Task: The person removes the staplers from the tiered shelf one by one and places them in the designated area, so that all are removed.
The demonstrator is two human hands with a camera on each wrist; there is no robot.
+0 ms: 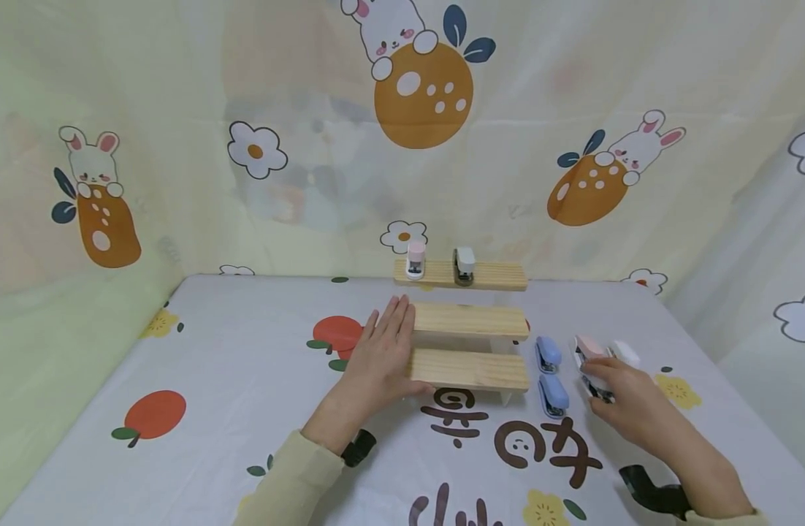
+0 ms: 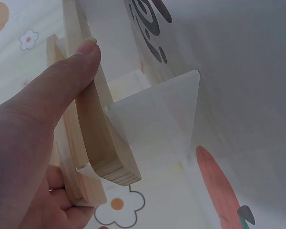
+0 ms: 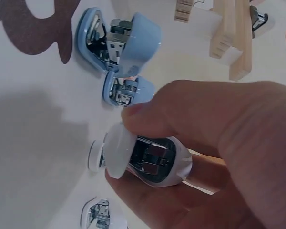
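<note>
My left hand [image 1: 379,358] lies against the left end of a small stepped wooden rack, its fingers stretched out beside the middle plank [image 1: 471,321]. Its thumb [image 2: 74,71] touches the front of the lowest plank [image 1: 471,370]. My right hand [image 1: 632,398] pinches a small white stapler [image 3: 121,150] between thumb and fingers, right of the rack. Close by stand a pink stapler [image 1: 589,346] and another white stapler [image 1: 624,353]. Two blue staplers [image 1: 548,354] stand in a column between the rack and my right hand.
On the rack's top plank [image 1: 501,276] stand a pink-and-white stapler [image 1: 415,260] and a white-and-dark stapler [image 1: 464,266]. Clear side panels [image 2: 157,119] support the planks. A printed white cloth [image 1: 245,394] covers the table, with a patterned curtain [image 1: 310,197] behind it.
</note>
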